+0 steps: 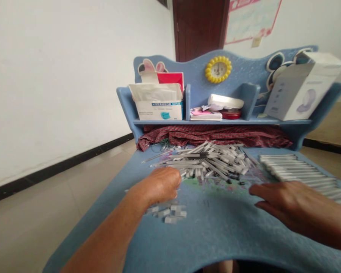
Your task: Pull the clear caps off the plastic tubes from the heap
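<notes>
My left hand (162,184) is curled closed at the left front edge of a loose pile of clear pen barrels (216,161), some with black parts. Whatever its fingers hold is hidden. Just below it, several small translucent pen caps (170,219) lie on the blue tabletop. My right hand (290,201) hovers over the table's right side, a little blurred, thumb and forefinger apart with nothing visible between them. Behind that hand, a neat row of pens (304,172) lies side by side, partly covered by it.
The blue desk (216,239) has a raised back shelf holding a mask box (160,110), papers (206,116), a red round tin (230,114) and a white carton (304,89). Checked cloth (216,135) is bunched beneath the shelf. A white wall (59,76) stands left.
</notes>
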`<state>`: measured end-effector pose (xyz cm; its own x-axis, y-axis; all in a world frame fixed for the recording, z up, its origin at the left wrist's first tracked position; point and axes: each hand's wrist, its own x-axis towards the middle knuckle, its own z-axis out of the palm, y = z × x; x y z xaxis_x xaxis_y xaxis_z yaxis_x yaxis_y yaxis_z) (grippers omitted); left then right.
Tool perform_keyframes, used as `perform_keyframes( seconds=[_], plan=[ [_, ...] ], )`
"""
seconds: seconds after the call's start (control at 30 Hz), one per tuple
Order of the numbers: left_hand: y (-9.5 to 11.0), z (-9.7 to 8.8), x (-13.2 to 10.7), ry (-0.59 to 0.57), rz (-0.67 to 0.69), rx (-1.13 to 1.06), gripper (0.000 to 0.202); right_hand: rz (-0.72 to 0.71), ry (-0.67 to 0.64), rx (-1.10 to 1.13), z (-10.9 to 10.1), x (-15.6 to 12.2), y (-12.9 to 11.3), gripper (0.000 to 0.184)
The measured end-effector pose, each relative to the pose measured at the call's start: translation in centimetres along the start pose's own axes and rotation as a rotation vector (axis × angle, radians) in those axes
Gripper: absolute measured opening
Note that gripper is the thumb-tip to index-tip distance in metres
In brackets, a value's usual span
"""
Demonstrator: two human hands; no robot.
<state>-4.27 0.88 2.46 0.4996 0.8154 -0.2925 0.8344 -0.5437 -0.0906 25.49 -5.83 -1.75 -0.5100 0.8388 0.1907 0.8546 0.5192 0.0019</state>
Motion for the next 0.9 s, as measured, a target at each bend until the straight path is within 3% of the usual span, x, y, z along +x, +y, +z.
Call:
perform_keyframes(
  seconds=[0.13,0.3,0.57,0.9],
  plan=[
    [0.4,-0.1,-0.1,0.004,-0.026,-0.005,0.015,-0.028,-0.212,-0.033,-2.1,5.3,-2.8,0.01],
    [0.7,-0.3,-0.4,0.014,-0.025,-0.002,0.017,-0.01,-0.236,-0.105,-2.0,9.3,-3.3,0.021],
    [0.0,-0.4,-0.5,0.076,-0.027,-0.049,0.011,0.054,-0.206,-0.176,-0.8,12.4,-3.3,0.024],
    [-0.6,-0.2,-0.5,0.131,-0.051,-0.055,0.014,-0.005,-0.157,-0.215,1.0,14.3,-5.4,0.025]
  ],
)
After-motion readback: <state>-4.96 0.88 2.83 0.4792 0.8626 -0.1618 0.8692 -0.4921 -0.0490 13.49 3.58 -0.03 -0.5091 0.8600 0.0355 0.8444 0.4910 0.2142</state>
